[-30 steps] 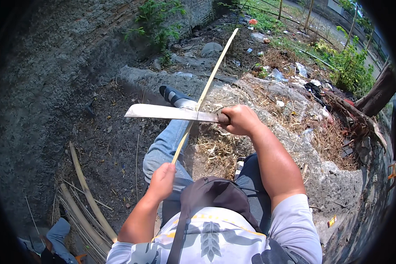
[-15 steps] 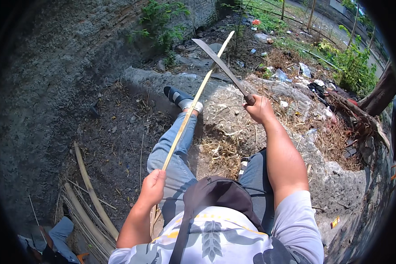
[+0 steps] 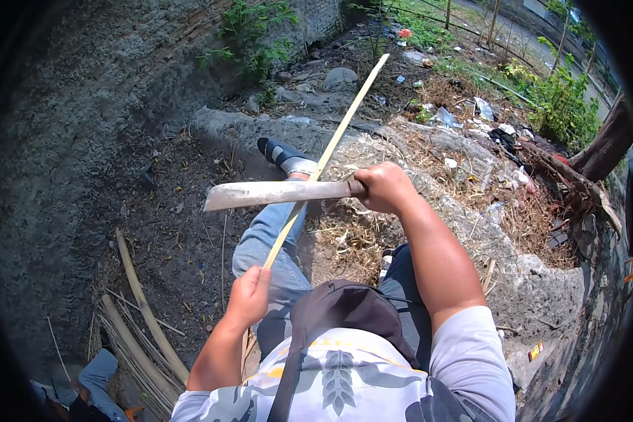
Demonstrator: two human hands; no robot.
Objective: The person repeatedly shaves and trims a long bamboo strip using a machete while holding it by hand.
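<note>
Machete (image 3: 281,193) swung from forward-left to crosswise over pale strip (image 3: 336,141).

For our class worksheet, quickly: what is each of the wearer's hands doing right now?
Left hand: closed, holding the pale strip near its lower end.
Right hand: closed, holding the machete by its handle.

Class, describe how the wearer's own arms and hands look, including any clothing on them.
The bare, ungloved left hand and bare, ungloved right hand show no rings, watch or bracelet. Both forearms are uncovered. The short, pale grey fabric sleeves belong to a whitish shirt printed with grey leaf shapes and yellow-orange touches.
</note>
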